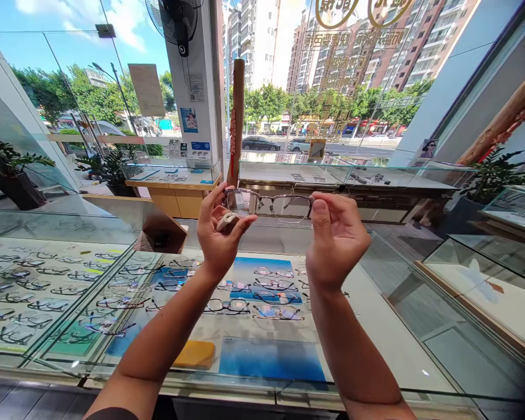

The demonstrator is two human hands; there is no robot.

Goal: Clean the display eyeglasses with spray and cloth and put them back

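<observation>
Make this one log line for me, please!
left hand: holds eyeglasses, pale item | right hand: holds same eyeglasses | below: glass display case

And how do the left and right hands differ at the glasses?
The left hand also holds a small pale item, perhaps cloth; no such item shows in the right hand. The left thumb slants along the lower rim of the glasses, while the right thumb stands upright near their outer end. Both hands hold the same glasses up above the display case.
</observation>
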